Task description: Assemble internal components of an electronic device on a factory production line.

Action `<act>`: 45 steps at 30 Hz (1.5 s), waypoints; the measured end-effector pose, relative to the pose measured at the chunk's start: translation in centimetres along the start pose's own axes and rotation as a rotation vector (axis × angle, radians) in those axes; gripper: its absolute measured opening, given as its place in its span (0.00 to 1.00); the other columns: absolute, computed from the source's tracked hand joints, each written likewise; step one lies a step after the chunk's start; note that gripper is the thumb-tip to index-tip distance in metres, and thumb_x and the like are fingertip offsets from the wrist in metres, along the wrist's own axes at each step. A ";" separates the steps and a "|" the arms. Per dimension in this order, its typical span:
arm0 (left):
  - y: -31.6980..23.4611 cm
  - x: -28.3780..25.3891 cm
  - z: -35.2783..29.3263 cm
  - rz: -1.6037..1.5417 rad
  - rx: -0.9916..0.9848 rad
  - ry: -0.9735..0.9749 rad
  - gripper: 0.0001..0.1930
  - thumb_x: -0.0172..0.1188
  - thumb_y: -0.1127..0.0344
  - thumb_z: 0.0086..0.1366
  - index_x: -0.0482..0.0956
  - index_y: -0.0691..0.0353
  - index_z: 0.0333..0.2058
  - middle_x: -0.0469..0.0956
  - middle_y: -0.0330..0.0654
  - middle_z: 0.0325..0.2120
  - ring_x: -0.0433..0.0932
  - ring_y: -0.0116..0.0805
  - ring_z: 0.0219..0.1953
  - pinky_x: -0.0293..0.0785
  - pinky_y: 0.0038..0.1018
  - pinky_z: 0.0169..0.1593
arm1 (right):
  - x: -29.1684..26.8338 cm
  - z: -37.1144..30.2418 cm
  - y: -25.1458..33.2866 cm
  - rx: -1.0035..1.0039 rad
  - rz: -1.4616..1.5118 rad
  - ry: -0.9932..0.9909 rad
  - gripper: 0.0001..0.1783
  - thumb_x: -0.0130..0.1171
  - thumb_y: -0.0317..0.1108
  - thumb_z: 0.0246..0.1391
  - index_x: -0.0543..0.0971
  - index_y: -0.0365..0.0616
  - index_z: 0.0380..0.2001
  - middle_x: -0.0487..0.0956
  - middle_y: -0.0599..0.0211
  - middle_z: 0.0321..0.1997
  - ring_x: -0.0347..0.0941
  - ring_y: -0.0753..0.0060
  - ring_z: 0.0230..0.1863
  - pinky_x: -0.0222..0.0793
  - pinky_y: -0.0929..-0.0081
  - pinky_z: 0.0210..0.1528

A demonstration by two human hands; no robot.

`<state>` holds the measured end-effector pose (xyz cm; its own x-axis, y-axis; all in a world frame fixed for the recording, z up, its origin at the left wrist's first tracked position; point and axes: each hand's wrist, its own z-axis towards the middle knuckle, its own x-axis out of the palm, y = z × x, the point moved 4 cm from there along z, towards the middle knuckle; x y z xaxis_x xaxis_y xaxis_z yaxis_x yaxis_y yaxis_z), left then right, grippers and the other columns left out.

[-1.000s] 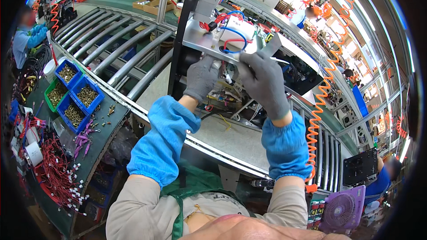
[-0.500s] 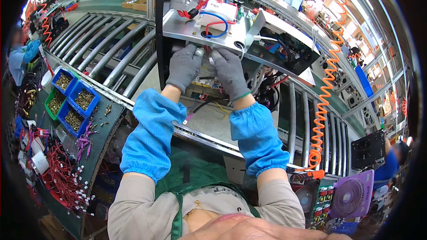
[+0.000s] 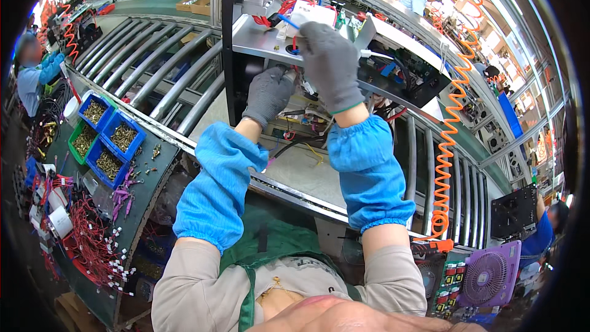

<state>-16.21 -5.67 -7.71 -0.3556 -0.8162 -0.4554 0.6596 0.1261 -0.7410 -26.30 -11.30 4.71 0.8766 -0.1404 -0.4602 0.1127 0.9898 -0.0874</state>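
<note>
Chassis (image 3: 387, 86) stands on the pale worktop (image 3: 307, 172), shelf (image 3: 255, 38) toward me, perhaps so both its faces can be reached; my left hand (image 3: 270, 93) curls beneath, grip hidden; my right hand (image 3: 332, 64), lower earlier, is now raised at the blue wire (image 3: 288, 21); whether it grasps that, I cannot tell.

Matt, knitted-looking cloth covers the left hand (image 3: 269, 95) and right hand (image 3: 335, 71); the sleeves (image 3: 370, 163) are thin, wrinkled cloth. The panel (image 3: 261, 40) is smooth, faintly glossy bare metal, the rollers (image 3: 186, 80) shiny metal. The bins (image 3: 136, 148) look like smooth plastic, the screws (image 3: 123, 137) glinting metal, the hose (image 3: 439, 215) glossy plastic, the apron (image 3: 270, 240) creased cloth, the box (image 3: 196, 5) matt cardboard.
</note>
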 end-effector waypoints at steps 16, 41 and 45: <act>0.3 -1.3 -1.8 -0.045 -0.106 0.133 0.15 0.52 0.55 0.61 0.78 0.62 0.31 0.78 0.52 0.26 0.78 0.51 0.32 0.71 0.40 0.37 | 2.3 -8.5 0.2 0.453 0.048 0.057 0.12 0.56 0.39 0.53 0.78 0.44 0.36 0.78 0.50 0.30 0.75 0.51 0.32 0.70 0.64 0.34; -1.8 -2.6 -0.3 0.444 0.229 0.034 0.10 0.50 0.58 0.61 0.76 0.53 0.36 0.77 0.52 0.27 0.76 0.56 0.31 0.71 0.46 0.34 | 2.3 -8.3 0.1 0.531 0.153 0.246 0.10 0.58 0.37 0.45 0.81 0.43 0.28 0.79 0.51 0.30 0.77 0.51 0.34 0.73 0.61 0.36; 2.4 -3.5 -1.4 0.328 0.076 0.305 0.17 0.52 0.63 0.58 0.77 0.62 0.44 0.78 0.55 0.32 0.77 0.54 0.35 0.72 0.39 0.39 | 1.5 -6.7 1.4 0.429 0.081 0.490 0.10 0.59 0.40 0.40 0.82 0.46 0.20 0.79 0.53 0.24 0.78 0.52 0.29 0.73 0.58 0.31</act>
<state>-14.26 -1.72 -8.61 -0.2916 -0.5349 -0.7930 0.8125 0.2991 -0.5005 -27.94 -10.30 -2.04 0.5869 0.0399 -0.8087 0.3211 0.9054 0.2777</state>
